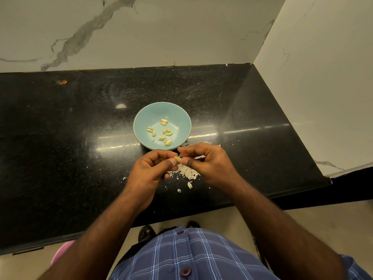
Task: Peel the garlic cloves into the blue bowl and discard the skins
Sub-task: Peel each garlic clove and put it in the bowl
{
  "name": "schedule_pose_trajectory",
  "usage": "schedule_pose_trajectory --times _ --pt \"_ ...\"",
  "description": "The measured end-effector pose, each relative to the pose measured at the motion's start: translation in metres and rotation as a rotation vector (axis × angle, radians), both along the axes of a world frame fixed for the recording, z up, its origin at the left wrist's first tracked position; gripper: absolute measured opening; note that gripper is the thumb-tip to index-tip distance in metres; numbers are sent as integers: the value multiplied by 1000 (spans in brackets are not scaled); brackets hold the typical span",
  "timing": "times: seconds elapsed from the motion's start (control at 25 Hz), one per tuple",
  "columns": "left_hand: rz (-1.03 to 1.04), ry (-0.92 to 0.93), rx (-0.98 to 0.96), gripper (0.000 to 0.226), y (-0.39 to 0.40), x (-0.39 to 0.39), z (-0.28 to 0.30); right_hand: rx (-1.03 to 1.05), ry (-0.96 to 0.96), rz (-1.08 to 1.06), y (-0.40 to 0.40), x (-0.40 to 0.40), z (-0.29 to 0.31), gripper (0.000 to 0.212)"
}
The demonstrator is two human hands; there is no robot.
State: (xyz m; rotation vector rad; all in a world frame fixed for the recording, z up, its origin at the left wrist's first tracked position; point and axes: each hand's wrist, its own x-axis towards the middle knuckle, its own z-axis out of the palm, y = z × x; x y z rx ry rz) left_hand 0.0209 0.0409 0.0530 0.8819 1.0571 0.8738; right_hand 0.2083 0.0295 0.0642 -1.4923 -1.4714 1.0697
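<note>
The marble wall (161, 31) stood behind and at the right side, pale with grey veins. Below it, the black desk (60, 138) filled most of my view, shiny and speckled, with long reflections of light across it. At the bottom I saw my blue checked shirt (193, 257) with dark buttons, and both forearms reaching forward over the near edge of the desk. A pink object (60, 252) showed low at the left under the desk edge; I could not tell what it was.

The blue bowl (145, 116) stood on the desk near the middle, just beyond my hands. Inside it lay the peeled cloves (164, 131), more than ten yellowish pieces, spread loosely over the bottom.

My left hand (150, 168) and my right hand (210, 164) met in front of the bowl, above the desk. The fingers of both hands were curled, and their tips came together on one garlic clove (177, 158). The left thumb and forefinger pinched the clove at its left end, and the right thumb and fingers pinched it from the right side. The clove looked pale and bare where it showed between the fingertips; if some skin remained on it, I could not tell.

Under the hands, the skins (187, 172) lay in a white heap on the desk, with small flakes scattered near it. A tiny orange scrap (63, 82) lay far at the left.
</note>
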Motion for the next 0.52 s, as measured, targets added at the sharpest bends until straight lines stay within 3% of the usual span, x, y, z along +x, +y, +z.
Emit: schedule_pose_trajectory --times 0.16,0.4,0.52 --pt "4 -87 -106 19 0 3 3 117 -53 63 -3 -7 -4 29" --pt "-11 -136 -172 26 1 -2 6 206 -154 22 -2 -9 -8 18" --pt "43 -190 -211 23 0 1 9 188 -29 -37 -3 -12 -9 16"
